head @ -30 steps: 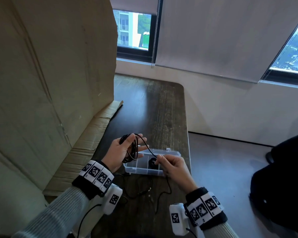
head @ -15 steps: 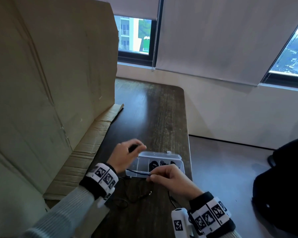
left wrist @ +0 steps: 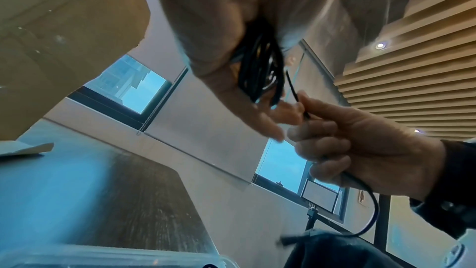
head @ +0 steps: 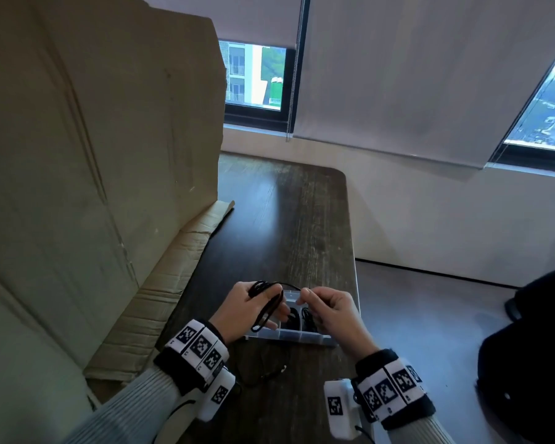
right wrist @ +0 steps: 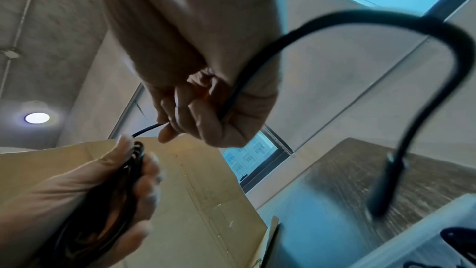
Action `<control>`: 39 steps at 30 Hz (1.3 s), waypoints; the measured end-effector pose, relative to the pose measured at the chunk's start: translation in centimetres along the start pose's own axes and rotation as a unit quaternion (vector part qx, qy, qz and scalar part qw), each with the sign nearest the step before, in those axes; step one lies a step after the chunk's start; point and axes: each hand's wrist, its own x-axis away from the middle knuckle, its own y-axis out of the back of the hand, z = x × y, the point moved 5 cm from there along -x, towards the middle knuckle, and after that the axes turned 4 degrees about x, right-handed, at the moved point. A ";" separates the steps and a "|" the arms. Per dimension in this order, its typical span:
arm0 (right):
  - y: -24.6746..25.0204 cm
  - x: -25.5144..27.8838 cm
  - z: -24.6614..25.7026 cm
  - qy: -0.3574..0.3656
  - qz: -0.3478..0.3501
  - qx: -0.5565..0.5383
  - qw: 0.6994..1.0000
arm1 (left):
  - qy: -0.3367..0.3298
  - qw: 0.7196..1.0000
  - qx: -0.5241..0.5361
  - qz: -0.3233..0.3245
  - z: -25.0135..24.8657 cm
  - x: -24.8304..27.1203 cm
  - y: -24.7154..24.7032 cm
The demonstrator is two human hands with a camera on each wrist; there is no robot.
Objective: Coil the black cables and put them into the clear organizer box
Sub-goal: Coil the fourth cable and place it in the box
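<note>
While grey ribbed sleeves (head: 135, 408) and black wristbands set with square markers fill the near edge of the head view, a second thin black cable (head: 263, 376) lies loose on the dark wood-grain table (head: 289, 225) between the wrists. Just beyond, the left hand (head: 247, 310) has its fingers curled round a coil (head: 267, 304) of slim, round black cable, several long loops bunched against the palm. The right hand (head: 330, 310), fingers curled, pinches the free end of that same cable beside the coil; a short strand runs between the two hands, and in the right wrist view the tail bends out of the fist in a smooth arch to a blurred plug (right wrist: 386, 187). Under and just behind both hands sits the box (head: 289, 337), clear hard plastic, rectangular, split by thin walls; dark coiled shapes (head: 297, 317) lie in its compartments, which ones I cannot tell. On the left a tall, creased cardboard sheet (head: 93, 155) stands on the table, its flap folded flat. Farther off are a pale wall, grey roller blinds and dark-framed windows (head: 257, 78).
</note>
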 end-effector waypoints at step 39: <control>-0.5 -1.8 -0.4 0.032 0.057 -0.083 0.994 | -0.027 0.993 -0.038 0.107 1.9 1.7 -4.7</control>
